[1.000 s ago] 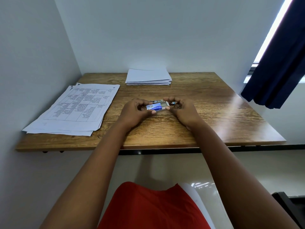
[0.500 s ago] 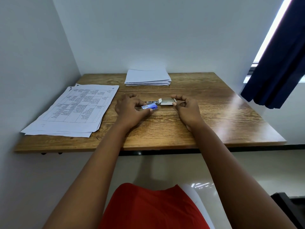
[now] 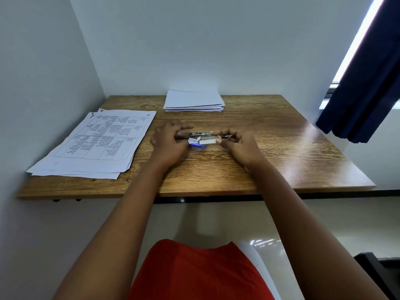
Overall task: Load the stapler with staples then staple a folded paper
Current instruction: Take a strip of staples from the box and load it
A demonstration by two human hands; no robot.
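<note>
A metal stapler (image 3: 194,134) lies opened out flat at the middle of the wooden table (image 3: 270,161). Just in front of it sits a small blue staple box (image 3: 198,145) with its white flap up. My right hand (image 3: 238,146) pinches the right end of a silver strip of staples (image 3: 207,141), whose left end is at the box's mouth. My left hand (image 3: 168,144) has its fingers stretched over the stapler's left end, thumb beside the blue box. A pile of folded white papers (image 3: 193,100) lies at the table's back edge.
Printed sheets with tables (image 3: 95,144) are stacked on the left side of the table, against the wall. A dark blue curtain (image 3: 363,87) hangs at the right, over the table's far right corner. White walls close in the back and left.
My left hand has let go of the blue box and reached forward over the stapler's left end. My right hand has drawn the staple strip out to the right.
</note>
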